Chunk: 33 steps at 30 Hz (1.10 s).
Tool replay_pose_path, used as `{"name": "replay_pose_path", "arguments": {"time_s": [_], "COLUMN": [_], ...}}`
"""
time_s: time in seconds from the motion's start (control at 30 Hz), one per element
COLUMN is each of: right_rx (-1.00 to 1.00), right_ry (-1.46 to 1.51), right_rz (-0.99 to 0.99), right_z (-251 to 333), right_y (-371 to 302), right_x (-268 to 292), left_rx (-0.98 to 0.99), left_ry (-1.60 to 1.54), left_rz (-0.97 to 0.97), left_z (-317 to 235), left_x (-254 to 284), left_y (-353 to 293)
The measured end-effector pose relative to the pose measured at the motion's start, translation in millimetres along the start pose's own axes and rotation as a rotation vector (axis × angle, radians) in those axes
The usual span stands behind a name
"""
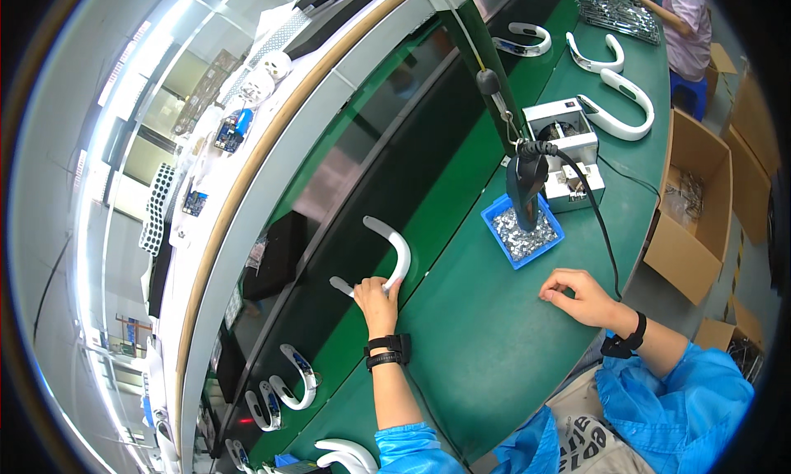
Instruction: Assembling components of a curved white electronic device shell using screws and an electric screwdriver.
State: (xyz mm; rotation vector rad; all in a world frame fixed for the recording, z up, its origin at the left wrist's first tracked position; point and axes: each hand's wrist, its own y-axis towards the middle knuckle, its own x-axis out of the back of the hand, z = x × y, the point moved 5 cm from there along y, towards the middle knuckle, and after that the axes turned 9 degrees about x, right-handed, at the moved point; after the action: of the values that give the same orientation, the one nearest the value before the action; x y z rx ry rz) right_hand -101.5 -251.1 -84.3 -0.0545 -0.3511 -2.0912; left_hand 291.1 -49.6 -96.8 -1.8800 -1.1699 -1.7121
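Note:
My left hand (377, 303) is closed around the lower curve of a white C-shaped plastic band (400, 252). The band lies over the dark belt beyond the green worktop (486, 342), and its two arms stick out past my fingers. My right hand (581, 297) hovers at or rests on the worktop's near right part, its fingers loosely curled with nothing visible in them. Beyond it is a blue tray (517, 264) of small metal parts. A dark electric screwdriver (527, 182) hangs above that tray, its tip end over the parts.
Behind the tray stands a boxy screw feeder (560, 124). More white bands (618, 112) lie at the far right, others (295, 379) along the belt at left. A black cable (606, 235) droops near my right hand. Cardboard boxes (692, 202) stand beyond the table edge; a co-worker (684, 29) sits farther off.

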Motion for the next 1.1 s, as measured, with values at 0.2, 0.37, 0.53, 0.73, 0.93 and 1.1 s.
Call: {"name": "replay_pose_path", "arguments": {"time_s": [0.2, 0.37, 0.53, 0.73, 0.93, 1.1], "right_rx": [0.016, 0.027, 0.069, 0.075, 0.104, 0.101], "right_ry": [-0.020, -0.122, -0.119, -0.117, -0.129, -0.139], "right_rz": [-0.020, 0.009, -0.001, 0.006, 0.003, 0.003], "right_z": [-6, 2, -1, 1, -1, -2], "right_y": [-8, -5, -5, -5, -5, -7], "right_x": [0, -3, -3, -1, 0, 1], "left_rx": [-0.063, 0.080, -0.057, -0.057, -0.278, -0.243], "left_ry": [0.022, 0.019, -0.212, -0.304, -0.253, -0.293], "left_rz": [-0.008, 0.065, 0.050, 0.045, -0.033, -0.042], "left_z": [6, -7, -23, -49, -87, -97], "left_x": [8, 0, -12, -3, -6, -17], "left_y": [-7, -5, 3, 19, 29, 49]}}
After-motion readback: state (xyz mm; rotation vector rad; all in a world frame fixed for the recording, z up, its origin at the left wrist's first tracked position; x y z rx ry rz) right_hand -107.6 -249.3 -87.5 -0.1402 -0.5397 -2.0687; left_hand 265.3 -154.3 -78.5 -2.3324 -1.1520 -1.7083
